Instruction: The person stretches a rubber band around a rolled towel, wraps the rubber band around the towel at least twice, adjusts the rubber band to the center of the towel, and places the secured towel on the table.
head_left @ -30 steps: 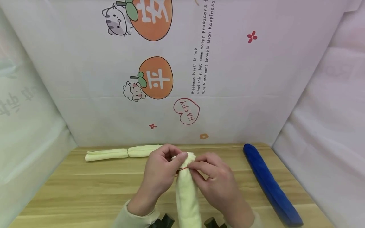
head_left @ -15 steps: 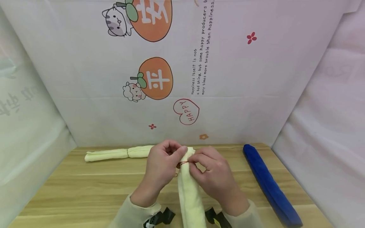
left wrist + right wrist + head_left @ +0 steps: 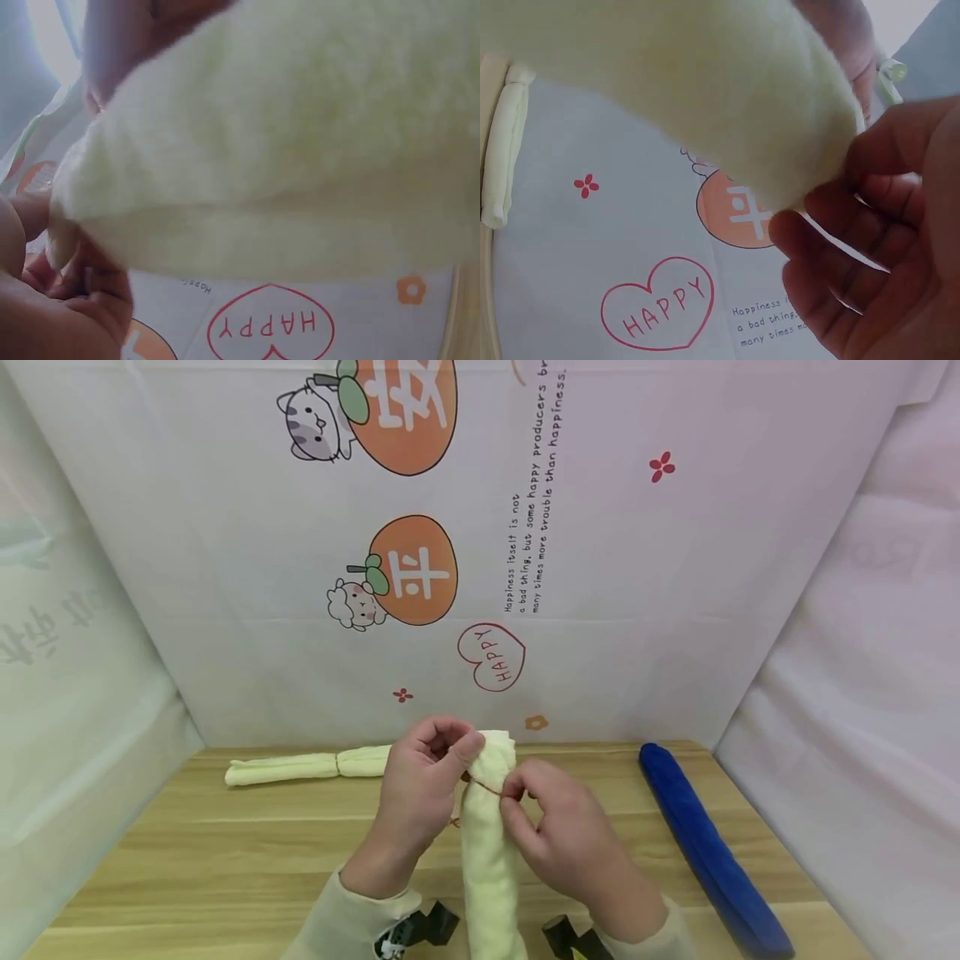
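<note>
Our right hand (image 3: 562, 827) has thumb and forefinger brought together in a narrow pinch at the red cord (image 3: 486, 787), just at the right edge of the held cream roll (image 3: 491, 860). Our left hand (image 3: 416, 789) grips that roll by its left edge near the far end, thumb on the cloth and fingers curled; whether it also holds the cord we cannot tell. The held cream roll lies between our two hands and touches both, its long axis running away from us toward the backdrop (image 3: 600, 652), its far end raised off the table (image 3: 225, 868). The cord passes across the roll's axis below that far end, slanting down toward our right hand, which is the nearer one to its right-hand side; a loose curl of it hangs to the roll's left. Out from the held cream roll, to its left and farther off, a second cream roll (image 3: 300, 768) lies roughly crosswise with a thin tie around its middle. To the right of the held cream roll and well apart, a blue roll (image 3: 712, 852) lies slantwise, its far end nearer the backdrop. We see no container in any view.
</note>
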